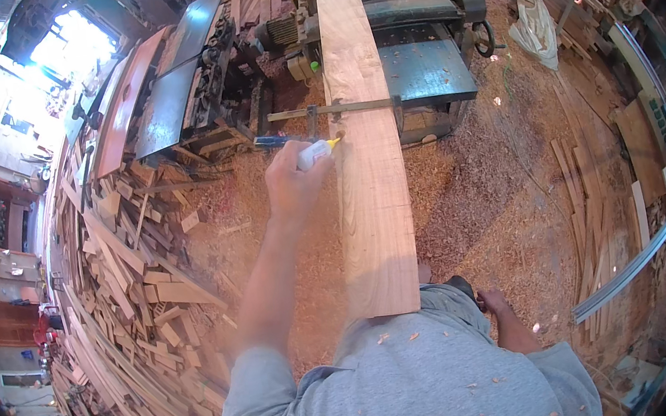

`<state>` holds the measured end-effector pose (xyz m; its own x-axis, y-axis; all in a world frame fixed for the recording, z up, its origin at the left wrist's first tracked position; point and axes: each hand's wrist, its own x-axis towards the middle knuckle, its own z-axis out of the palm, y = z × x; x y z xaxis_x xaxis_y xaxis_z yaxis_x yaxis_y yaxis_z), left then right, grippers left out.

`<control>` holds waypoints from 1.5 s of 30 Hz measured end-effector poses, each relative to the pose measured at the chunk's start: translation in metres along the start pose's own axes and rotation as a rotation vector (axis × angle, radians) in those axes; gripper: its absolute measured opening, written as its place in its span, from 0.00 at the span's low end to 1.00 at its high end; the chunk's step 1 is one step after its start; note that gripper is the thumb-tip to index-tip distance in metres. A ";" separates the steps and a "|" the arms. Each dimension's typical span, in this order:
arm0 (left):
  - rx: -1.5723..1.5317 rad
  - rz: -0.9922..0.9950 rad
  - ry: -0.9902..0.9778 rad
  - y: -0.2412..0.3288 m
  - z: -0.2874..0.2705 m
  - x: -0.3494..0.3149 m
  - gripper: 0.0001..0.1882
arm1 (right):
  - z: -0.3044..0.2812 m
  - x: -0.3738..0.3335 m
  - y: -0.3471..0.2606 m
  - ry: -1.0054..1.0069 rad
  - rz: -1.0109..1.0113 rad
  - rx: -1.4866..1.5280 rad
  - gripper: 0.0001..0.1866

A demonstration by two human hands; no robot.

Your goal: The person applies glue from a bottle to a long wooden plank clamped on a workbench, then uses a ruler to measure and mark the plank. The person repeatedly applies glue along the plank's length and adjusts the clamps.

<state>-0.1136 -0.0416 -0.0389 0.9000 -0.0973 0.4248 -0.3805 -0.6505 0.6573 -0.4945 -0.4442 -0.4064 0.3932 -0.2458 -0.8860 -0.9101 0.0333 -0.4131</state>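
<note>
Nearest us is a grey shirt (444,369) flecked with wood shavings; beyond it, a long plank (376,219) stretches from the lap toward a planer (425,68). Our left hand (293,175) is closed around a white squeeze bottle (312,156), its yellow nozzle (333,143) at a dark knot (341,134) near the plank's left edge. Our right hand (492,301) hangs low beside the thigh; we cannot tell whether its fingers grip anything.
</note>
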 end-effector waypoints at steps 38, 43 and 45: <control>0.001 -0.071 0.105 -0.004 0.012 0.007 0.15 | -0.006 0.009 0.000 0.106 -0.051 0.032 0.16; 0.050 -0.062 0.085 -0.001 0.013 0.018 0.16 | -0.005 0.006 0.000 0.118 -0.037 0.037 0.15; 0.073 -0.072 0.066 -0.001 0.013 0.020 0.16 | -0.006 0.008 0.000 0.076 0.001 0.031 0.19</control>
<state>-0.0925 -0.0523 -0.0392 0.9077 -0.0002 0.4197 -0.2967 -0.7077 0.6412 -0.4918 -0.4519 -0.4118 0.3802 -0.3185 -0.8683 -0.9054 0.0636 -0.4197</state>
